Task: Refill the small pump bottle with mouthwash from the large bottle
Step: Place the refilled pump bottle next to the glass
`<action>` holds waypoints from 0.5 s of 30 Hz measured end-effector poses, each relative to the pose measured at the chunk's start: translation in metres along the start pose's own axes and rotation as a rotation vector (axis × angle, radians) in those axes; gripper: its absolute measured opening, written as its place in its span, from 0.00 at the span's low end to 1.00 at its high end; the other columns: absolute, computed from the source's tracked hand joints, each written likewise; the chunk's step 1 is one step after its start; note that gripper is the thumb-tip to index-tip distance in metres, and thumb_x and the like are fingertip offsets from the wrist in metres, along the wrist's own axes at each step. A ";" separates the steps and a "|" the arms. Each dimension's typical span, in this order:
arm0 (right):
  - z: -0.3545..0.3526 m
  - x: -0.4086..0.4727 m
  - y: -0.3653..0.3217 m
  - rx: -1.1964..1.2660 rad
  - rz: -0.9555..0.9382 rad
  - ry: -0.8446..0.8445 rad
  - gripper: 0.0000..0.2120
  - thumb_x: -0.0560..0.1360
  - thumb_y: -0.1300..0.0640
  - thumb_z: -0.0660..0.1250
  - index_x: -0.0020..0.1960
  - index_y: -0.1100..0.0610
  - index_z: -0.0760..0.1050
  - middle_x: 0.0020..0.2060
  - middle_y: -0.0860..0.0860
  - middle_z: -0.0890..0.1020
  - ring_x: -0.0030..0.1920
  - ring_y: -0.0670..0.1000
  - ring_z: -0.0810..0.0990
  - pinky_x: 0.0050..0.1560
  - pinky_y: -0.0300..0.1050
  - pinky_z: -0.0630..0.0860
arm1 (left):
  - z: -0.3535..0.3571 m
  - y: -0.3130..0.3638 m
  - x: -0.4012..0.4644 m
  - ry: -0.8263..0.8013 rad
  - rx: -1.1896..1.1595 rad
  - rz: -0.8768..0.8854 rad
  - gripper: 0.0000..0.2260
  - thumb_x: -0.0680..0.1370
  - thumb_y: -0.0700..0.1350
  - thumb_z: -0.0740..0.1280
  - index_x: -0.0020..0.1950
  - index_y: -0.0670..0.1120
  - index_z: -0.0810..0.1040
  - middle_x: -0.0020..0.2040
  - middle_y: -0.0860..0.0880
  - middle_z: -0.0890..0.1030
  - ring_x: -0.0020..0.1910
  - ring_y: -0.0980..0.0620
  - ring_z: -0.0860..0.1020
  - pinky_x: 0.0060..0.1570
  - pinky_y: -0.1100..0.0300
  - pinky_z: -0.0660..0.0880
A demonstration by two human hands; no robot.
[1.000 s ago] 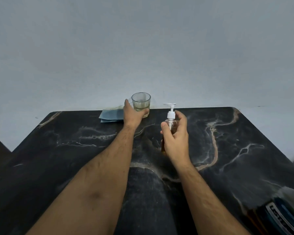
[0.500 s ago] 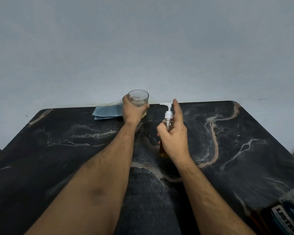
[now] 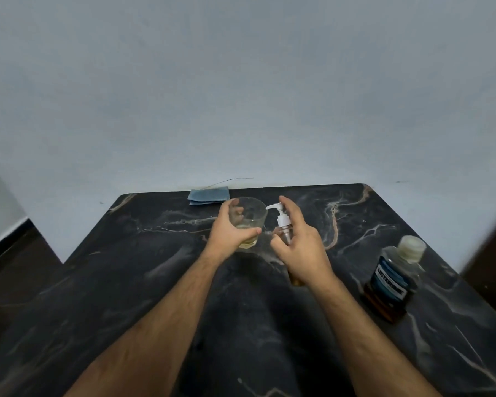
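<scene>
Standing near the middle of the dark marble table (image 3: pixel 143 270), the small pump bottle (image 3: pixel 284 228) shows a white pump head with its spout aimed left and a clear neck; amber liquid shows at its base below the wrist. The right hand (image 3: pixel 301 247) wraps its body, forefinger raised beside the pump top. Just left, the left hand (image 3: pixel 229 233) grips a clear glass (image 3: pixel 251 217) holding a little yellowish liquid. The large bottle (image 3: pixel 393 279), blue-labelled, pale-capped and amber inside, stands well to the right. A folded blue cloth (image 3: pixel 209 196) lies at the far edge against a plain pale wall (image 3: pixel 241 96).
</scene>
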State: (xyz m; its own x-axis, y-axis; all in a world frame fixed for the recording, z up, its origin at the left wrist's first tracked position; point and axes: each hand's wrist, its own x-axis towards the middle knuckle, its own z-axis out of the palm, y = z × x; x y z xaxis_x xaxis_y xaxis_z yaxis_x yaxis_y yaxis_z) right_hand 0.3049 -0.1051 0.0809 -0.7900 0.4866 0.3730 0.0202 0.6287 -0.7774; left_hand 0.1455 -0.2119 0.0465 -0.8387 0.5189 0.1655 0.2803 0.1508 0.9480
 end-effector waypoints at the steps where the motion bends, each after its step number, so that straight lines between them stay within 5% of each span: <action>1: -0.005 -0.009 -0.008 -0.034 -0.013 -0.014 0.37 0.74 0.54 0.66 0.77 0.36 0.55 0.38 0.43 0.80 0.34 0.41 0.76 0.39 0.38 0.71 | -0.003 0.005 -0.013 -0.022 0.000 0.011 0.45 0.61 0.48 0.83 0.73 0.51 0.65 0.62 0.56 0.77 0.61 0.53 0.78 0.66 0.46 0.73; 5: -0.021 -0.039 -0.034 -0.158 -0.077 -0.006 0.36 0.76 0.52 0.64 0.79 0.38 0.52 0.37 0.41 0.71 0.36 0.41 0.72 0.41 0.38 0.68 | -0.013 0.016 -0.056 -0.088 0.011 0.043 0.42 0.63 0.45 0.83 0.72 0.52 0.65 0.63 0.58 0.77 0.61 0.57 0.77 0.68 0.50 0.72; 9: -0.031 -0.062 -0.051 -0.235 -0.106 0.004 0.34 0.75 0.49 0.64 0.78 0.40 0.56 0.47 0.43 0.75 0.42 0.42 0.75 0.50 0.39 0.68 | -0.021 0.026 -0.089 -0.116 0.031 0.054 0.41 0.63 0.46 0.83 0.71 0.52 0.66 0.61 0.61 0.77 0.60 0.61 0.77 0.66 0.56 0.72; 15: -0.034 -0.078 -0.065 -0.308 -0.124 -0.026 0.33 0.75 0.51 0.65 0.76 0.42 0.57 0.46 0.46 0.78 0.42 0.45 0.78 0.53 0.45 0.71 | -0.030 0.037 -0.113 -0.176 0.041 0.046 0.42 0.63 0.46 0.82 0.72 0.51 0.66 0.62 0.58 0.78 0.61 0.57 0.78 0.65 0.54 0.72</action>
State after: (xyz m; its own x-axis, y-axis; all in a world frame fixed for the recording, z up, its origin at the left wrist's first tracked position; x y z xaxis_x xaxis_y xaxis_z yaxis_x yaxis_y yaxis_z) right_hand 0.3862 -0.1633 0.1197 -0.8135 0.3819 0.4386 0.1044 0.8378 -0.5359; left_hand 0.2366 -0.2899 0.0710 -0.7309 0.6646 0.1552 0.3385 0.1555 0.9280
